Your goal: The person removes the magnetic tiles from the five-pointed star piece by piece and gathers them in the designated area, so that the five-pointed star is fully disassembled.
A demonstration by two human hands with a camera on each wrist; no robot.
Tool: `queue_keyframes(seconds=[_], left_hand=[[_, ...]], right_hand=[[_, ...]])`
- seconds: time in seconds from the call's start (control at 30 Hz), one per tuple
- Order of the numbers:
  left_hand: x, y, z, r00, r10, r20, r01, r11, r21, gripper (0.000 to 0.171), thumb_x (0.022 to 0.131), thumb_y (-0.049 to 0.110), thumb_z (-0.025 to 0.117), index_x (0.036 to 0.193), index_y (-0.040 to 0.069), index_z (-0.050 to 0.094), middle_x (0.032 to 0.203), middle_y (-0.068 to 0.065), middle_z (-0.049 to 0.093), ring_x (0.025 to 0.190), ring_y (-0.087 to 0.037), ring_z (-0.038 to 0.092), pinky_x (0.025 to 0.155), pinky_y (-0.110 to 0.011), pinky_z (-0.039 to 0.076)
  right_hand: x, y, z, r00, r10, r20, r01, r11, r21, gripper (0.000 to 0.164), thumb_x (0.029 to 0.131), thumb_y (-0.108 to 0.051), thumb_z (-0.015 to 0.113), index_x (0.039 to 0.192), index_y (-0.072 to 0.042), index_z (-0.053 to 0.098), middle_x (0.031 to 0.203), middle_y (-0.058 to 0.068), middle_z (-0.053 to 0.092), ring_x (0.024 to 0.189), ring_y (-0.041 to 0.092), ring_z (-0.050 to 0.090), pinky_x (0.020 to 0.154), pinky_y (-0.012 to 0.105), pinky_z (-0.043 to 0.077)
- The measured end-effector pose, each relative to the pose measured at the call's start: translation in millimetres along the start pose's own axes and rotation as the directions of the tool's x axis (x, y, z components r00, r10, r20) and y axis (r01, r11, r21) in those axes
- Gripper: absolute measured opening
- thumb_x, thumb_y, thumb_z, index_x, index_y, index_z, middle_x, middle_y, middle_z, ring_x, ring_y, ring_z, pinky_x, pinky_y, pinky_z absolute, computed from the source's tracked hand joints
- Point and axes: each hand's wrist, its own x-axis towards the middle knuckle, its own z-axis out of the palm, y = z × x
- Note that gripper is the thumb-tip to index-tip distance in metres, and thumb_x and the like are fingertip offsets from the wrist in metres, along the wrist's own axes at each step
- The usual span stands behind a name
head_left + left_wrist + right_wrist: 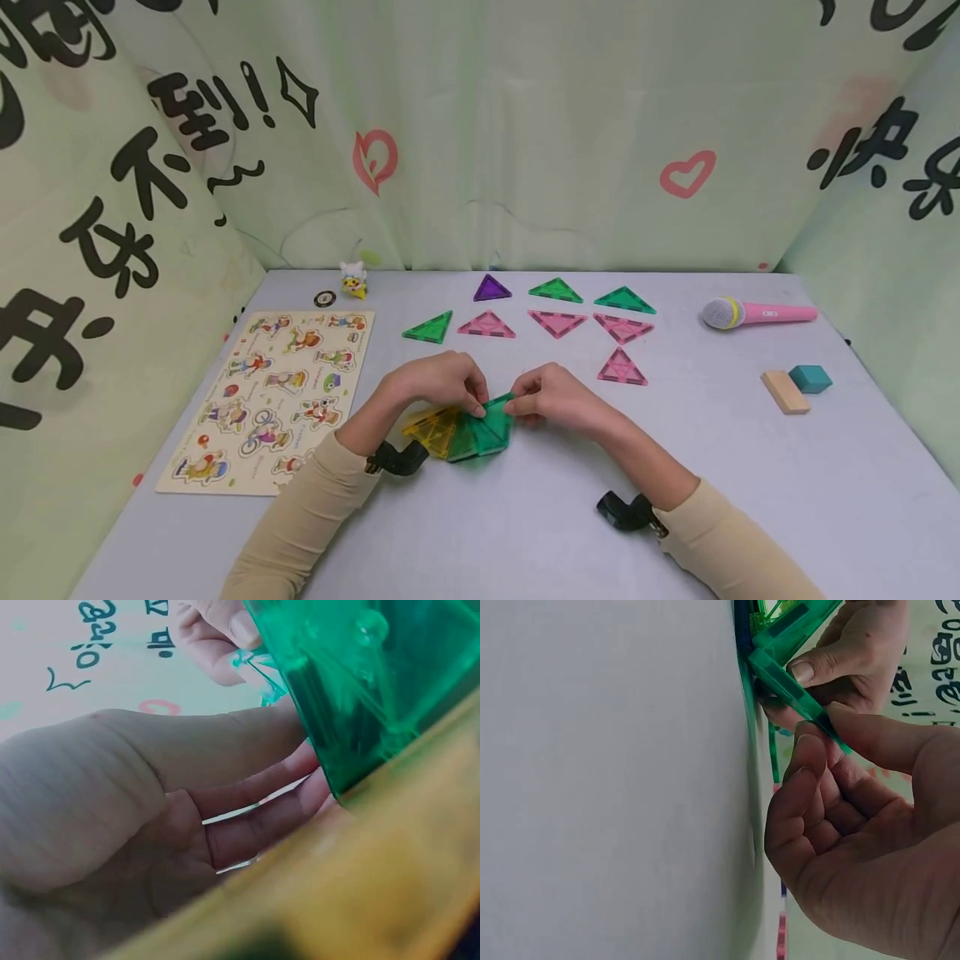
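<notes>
A cluster of translucent triangular magnetic tiles stands at the table's middle: yellow tiles [433, 429] on the left, joined to green tiles [472, 437] on the right. My left hand [452, 382] pinches the upper edge of a green tile, its thumb against the near face. From the other side my right hand [557, 398] pinches the far corner of a green tile [799, 694] between thumb and fingertips. In the left wrist view, a green tile [375, 682] partly covers the left fingertips, and a blurred yellow tile [360, 877] crosses the foreground.
Behind the hands lie several loose triangles: pink [557, 323], green [555, 289] and a purple one [492, 288]. A sticker sheet [255, 467] and small figurine [353, 280] are left; a toy microphone [776, 313], wooden block [785, 392] and teal block [811, 379] are right.
</notes>
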Motion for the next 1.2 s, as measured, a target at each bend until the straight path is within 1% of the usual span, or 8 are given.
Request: queue_keyframes(seconds=[0.27, 0.47, 0.63, 0.77, 0.83, 0.97, 1.07, 1.2], left_hand=[[2.5, -6.3, -2.7, 1.0, 0.012, 0.028, -0.01, 0.998, -0.069, 0.007, 0.092, 0.023, 0.071, 0.09, 0.017, 0.075, 0.088, 0.005, 0.071, 0.081, -0.013, 0.058, 0.077, -0.026, 0.05], [3.5, -8.0, -3.1, 0.999, 0.02, 0.025, -0.017, 0.992, -0.124, 0.01, 0.094, 0.021, 0.069, 0.093, 0.016, 0.077, 0.09, 0.004, 0.073, 0.08, -0.011, 0.058, 0.079, -0.024, 0.048], [5.9, -10.9, -2.2, 0.999, 0.024, 0.027, -0.02, 0.987, -0.159, 0.013, 0.094, 0.022, 0.069, 0.095, 0.014, 0.079, 0.093, 0.003, 0.075, 0.083, -0.009, 0.058, 0.08, -0.024, 0.049], [6.9, -12.7, -2.4, 0.999, 0.03, 0.029, -0.025, 0.987, -0.161, 0.014, 0.094, 0.025, 0.069, 0.094, 0.015, 0.08, 0.093, 0.005, 0.075, 0.082, -0.007, 0.056, 0.076, -0.022, 0.047], [7.1, -12.9, -2.8, 0.999, 0.036, 0.033, -0.03, 0.987, -0.157, 0.015, 0.094, 0.025, 0.069, 0.092, 0.015, 0.079, 0.091, 0.005, 0.074, 0.08, -0.006, 0.054, 0.074, -0.022, 0.045], [6.9, -12.7, -3.5, 0.998, 0.044, 0.041, -0.037, 0.987, -0.154, 0.014, 0.094, 0.024, 0.069, 0.092, 0.015, 0.08, 0.091, 0.005, 0.074, 0.08, -0.007, 0.053, 0.075, -0.022, 0.045], [6.2, -15.3, -4.0, 0.996, 0.055, 0.067, -0.044, 0.986, -0.16, 0.013, 0.094, 0.024, 0.069, 0.095, 0.016, 0.079, 0.095, 0.005, 0.075, 0.085, -0.007, 0.057, 0.08, -0.023, 0.047], [4.5, -19.4, -5.5, 0.984, 0.104, 0.143, -0.081, 0.984, -0.158, 0.013, 0.092, 0.025, 0.071, 0.1, 0.017, 0.078, 0.097, 0.005, 0.074, 0.086, -0.008, 0.058, 0.084, -0.023, 0.048]], right_hand=[[-2.0, -1.8, -5.1, 0.999, 0.004, -0.032, -0.004, 1.0, 0.006, 0.018, 0.09, -0.019, 0.071, 0.079, -0.005, 0.069, 0.066, 0.001, 0.058, 0.066, 0.017, 0.053, 0.066, 0.032, 0.046], [-3.5, -1.5, -8.6, 0.999, -0.009, -0.037, 0.009, 1.0, 0.003, 0.02, 0.09, -0.019, 0.07, 0.076, -0.005, 0.066, 0.063, 0.001, 0.053, 0.065, 0.017, 0.049, 0.065, 0.032, 0.042], [-4.2, -0.3, -12.6, 0.999, -0.002, -0.042, 0.002, 1.0, 0.002, 0.02, 0.091, -0.018, 0.069, 0.076, -0.004, 0.065, 0.063, 0.002, 0.051, 0.065, 0.018, 0.048, 0.064, 0.031, 0.04], [-5.3, -0.6, -17.4, 0.998, 0.012, -0.063, -0.012, 1.0, 0.0, 0.019, 0.092, -0.018, 0.068, 0.079, -0.004, 0.067, 0.065, 0.003, 0.053, 0.067, 0.018, 0.049, 0.065, 0.032, 0.041], [-5.9, -0.8, -20.6, 0.997, 0.016, -0.075, -0.016, 1.0, -0.001, 0.019, 0.092, -0.018, 0.068, 0.081, -0.003, 0.068, 0.067, 0.003, 0.055, 0.068, 0.018, 0.051, 0.067, 0.033, 0.044], [-7.6, -1.5, -30.3, 0.992, 0.034, -0.117, -0.035, 0.999, -0.008, 0.02, 0.092, -0.021, 0.069, 0.083, -0.002, 0.069, 0.07, 0.004, 0.06, 0.071, 0.02, 0.055, 0.071, 0.035, 0.048], [-8.9, -0.7, -39.1, 0.987, 0.048, -0.15, -0.051, 0.999, -0.011, 0.023, 0.091, -0.021, 0.07, 0.082, -0.001, 0.068, 0.07, 0.005, 0.059, 0.071, 0.02, 0.055, 0.072, 0.035, 0.047], [-9.9, 1.5, -48.4, 0.981, 0.057, -0.185, -0.065, 0.997, -0.035, 0.025, 0.092, -0.022, 0.07, 0.081, 0.0, 0.067, 0.069, 0.005, 0.057, 0.071, 0.02, 0.052, 0.071, 0.034, 0.043]])
